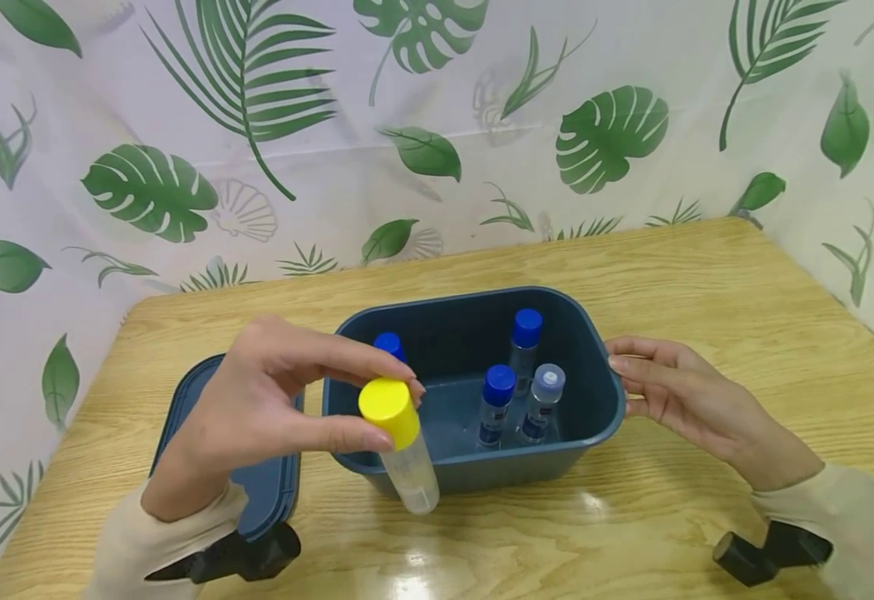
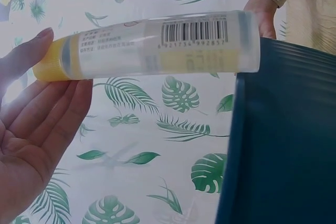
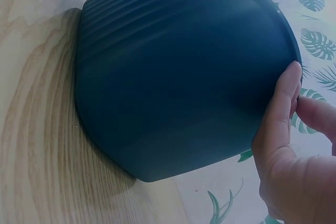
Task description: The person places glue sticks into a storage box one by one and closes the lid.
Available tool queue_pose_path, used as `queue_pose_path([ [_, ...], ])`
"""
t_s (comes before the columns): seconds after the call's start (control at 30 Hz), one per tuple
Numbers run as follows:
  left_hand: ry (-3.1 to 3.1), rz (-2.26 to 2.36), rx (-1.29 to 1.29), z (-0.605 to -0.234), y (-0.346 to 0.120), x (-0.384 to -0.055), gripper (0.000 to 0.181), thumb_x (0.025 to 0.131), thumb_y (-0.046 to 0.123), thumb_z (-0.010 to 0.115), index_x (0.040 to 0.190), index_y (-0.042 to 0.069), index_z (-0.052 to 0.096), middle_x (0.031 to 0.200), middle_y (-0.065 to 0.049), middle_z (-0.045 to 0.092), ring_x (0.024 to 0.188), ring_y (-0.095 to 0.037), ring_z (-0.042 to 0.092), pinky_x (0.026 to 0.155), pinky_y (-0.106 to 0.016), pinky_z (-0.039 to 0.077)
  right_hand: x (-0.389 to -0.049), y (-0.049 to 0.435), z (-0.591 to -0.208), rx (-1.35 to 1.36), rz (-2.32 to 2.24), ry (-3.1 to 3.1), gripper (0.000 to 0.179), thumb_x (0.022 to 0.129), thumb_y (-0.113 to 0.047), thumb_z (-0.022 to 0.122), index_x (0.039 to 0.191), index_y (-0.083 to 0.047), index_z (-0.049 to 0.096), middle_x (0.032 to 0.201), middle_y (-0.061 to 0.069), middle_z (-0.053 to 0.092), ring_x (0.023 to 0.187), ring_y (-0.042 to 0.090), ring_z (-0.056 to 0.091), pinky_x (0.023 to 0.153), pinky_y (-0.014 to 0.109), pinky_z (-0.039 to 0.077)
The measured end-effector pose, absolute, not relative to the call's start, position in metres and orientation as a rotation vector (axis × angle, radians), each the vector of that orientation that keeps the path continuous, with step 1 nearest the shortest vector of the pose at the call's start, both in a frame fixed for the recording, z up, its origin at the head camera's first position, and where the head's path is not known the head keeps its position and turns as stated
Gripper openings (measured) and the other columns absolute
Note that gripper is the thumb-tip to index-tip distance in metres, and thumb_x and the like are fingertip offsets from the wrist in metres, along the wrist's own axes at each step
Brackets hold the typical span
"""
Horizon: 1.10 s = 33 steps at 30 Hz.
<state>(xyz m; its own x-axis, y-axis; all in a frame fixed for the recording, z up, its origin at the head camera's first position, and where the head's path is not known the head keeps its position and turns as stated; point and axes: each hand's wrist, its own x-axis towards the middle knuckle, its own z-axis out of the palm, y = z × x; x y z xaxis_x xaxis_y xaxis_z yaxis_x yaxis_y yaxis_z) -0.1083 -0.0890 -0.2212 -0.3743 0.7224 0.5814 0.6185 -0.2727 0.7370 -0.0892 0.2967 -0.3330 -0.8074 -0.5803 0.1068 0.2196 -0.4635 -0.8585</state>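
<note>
My left hand (image 1: 257, 408) pinches a translucent bottle by its yellow cap, thumb on one side and fingers on the other. This yellow-capped bottle (image 1: 412, 475) tilts in front of the near left wall of a dark blue bin (image 1: 496, 477). The left wrist view shows a barcode and small print on the bottle (image 2: 157, 48). At the bin's right end, my right hand (image 1: 687, 400) holds the rim between thumb and fingers, as the right wrist view also shows. Inside stand several small clear bottles, among them a blue-capped bottle (image 1: 498, 400) and a clear-capped bottle (image 1: 541, 408).
A dark blue lid (image 1: 267, 492) lies on the wooden table (image 1: 676, 533) left of the bin, partly behind my left wrist. A leaf-patterned cloth (image 1: 481, 167) hangs along the table's back edge. Another blue-capped bottle (image 1: 389, 343) shows at the bin's left end, partly covered by my fingers.
</note>
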Motion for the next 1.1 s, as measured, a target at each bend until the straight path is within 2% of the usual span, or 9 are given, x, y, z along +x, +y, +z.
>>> queue_pose_path([
  [0.27,1.82,1.762,1.728,-0.215,-0.089,-0.109,0.051,0.064,-0.021,0.074,0.111,-0.003,0.068,0.1,-0.013,0.072,0.091,-0.026,0.07,0.079,-0.037,0.057,-0.09,0.297,-0.336,-0.55,-2.274,1.271,0.038,0.103,0.006,0.024,0.122,0.001,0.057,0.112,0.009,0.065,0.094,0.018,0.067,0.082,0.033,0.056],
  [0.5,1.822,1.781,1.724,-0.209,-0.087,-0.11,0.041,0.072,-0.013,0.076,0.111,-0.003,0.068,0.1,-0.014,0.072,0.091,-0.027,0.069,0.075,-0.037,0.057,-0.09,0.297,-0.336,-0.543,-2.278,1.257,0.038,0.103,0.006,0.024,0.122,0.001,0.057,0.112,0.009,0.065,0.095,0.018,0.067,0.082,0.034,0.056],
  [0.63,1.877,1.77,1.694,-0.207,-0.086,-0.112,0.039,0.073,-0.012,0.077,0.11,-0.002,0.069,0.1,-0.014,0.072,0.088,-0.027,0.07,0.074,-0.038,0.058,-0.09,0.298,-0.337,-0.539,-2.281,1.259,0.038,0.103,0.006,0.024,0.122,0.001,0.057,0.112,0.009,0.065,0.095,0.018,0.067,0.082,0.033,0.056],
  [0.83,1.967,1.783,1.622,-0.207,-0.086,-0.116,0.033,0.077,-0.002,0.078,0.109,-0.005,0.069,0.103,-0.014,0.071,0.089,-0.027,0.07,0.075,-0.039,0.058,-0.09,0.299,-0.338,-0.537,-2.289,1.245,0.039,0.103,0.006,0.024,0.123,0.001,0.057,0.113,0.009,0.065,0.096,0.017,0.067,0.082,0.032,0.056],
  [1.1,2.128,1.793,1.545,-0.211,-0.085,-0.121,0.035,0.08,0.011,0.08,0.106,-0.009,0.067,0.102,-0.014,0.072,0.09,-0.025,0.07,0.079,-0.037,0.057,-0.091,0.299,-0.338,-0.533,-2.288,1.242,0.039,0.102,0.007,0.024,0.123,0.001,0.056,0.114,0.009,0.064,0.097,0.018,0.067,0.083,0.032,0.056],
])
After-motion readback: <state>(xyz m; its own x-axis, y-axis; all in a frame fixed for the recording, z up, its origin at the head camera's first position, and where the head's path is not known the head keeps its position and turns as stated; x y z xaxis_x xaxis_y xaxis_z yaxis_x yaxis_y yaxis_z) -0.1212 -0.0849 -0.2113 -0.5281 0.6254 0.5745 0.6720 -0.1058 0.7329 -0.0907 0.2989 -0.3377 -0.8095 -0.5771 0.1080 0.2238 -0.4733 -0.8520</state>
